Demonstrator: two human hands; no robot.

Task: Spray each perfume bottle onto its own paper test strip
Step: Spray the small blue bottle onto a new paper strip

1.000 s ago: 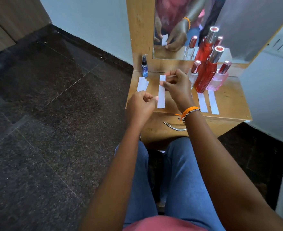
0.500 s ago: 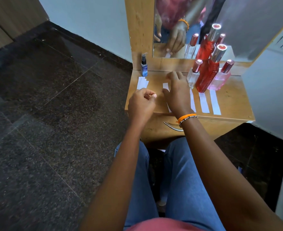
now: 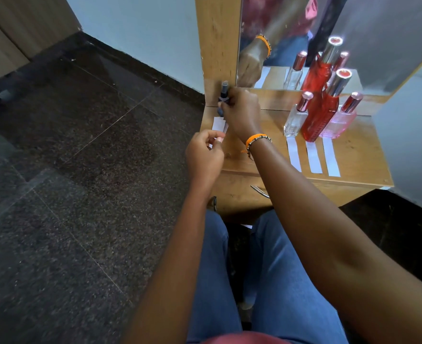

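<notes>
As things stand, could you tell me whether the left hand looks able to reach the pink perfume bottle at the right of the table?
Probably not directly: the right forearm crosses between the left hand and the pink perfume bottle, and the red bottle and the clear bottle also stand in the way.

A small wooden dressing table (image 3: 353,150) is set against a pale blue wall (image 3: 140,33), with a wood-framed mirror (image 3: 378,33) mounted above it, a metal drawer handle (image 3: 260,191) fixed below its top, and dark speckled floor tiles (image 3: 68,170) laid to its left.
</notes>
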